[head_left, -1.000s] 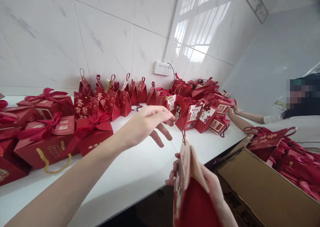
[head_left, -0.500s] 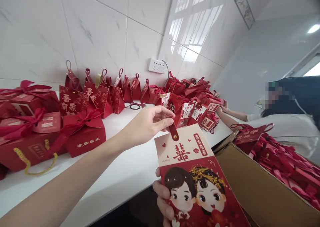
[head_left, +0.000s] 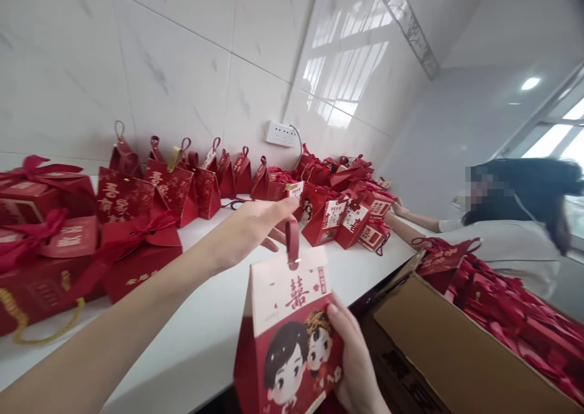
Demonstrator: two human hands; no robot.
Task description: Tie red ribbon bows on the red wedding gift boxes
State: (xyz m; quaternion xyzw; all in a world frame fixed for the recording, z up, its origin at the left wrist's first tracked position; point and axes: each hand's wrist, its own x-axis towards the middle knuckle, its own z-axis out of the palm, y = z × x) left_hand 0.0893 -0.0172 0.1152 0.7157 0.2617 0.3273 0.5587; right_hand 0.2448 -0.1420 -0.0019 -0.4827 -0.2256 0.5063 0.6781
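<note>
I hold a red and cream gift box (head_left: 285, 335) printed with a cartoon couple, upright over the counter's front edge. My right hand (head_left: 356, 362) grips its right side from below. My left hand (head_left: 249, 228) reaches across from the left and pinches the box's dark red loop handle (head_left: 292, 244) at the top. Behind it on the white counter (head_left: 214, 317) stand several more red gift boxes (head_left: 182, 183).
Larger red ribbon-tied boxes (head_left: 137, 250) fill the counter's left. An open cardboard carton (head_left: 456, 353) with flat red boxes sits at the right. Another person (head_left: 506, 231) leans on the counter at far right, a hand by the boxes. A wall socket (head_left: 280, 134) is behind.
The box went from flat, edge-on, to an upright opened shape with its printed face toward me. My left hand took hold of the loop handle and lifted it; my right hand shifted its grip.
</note>
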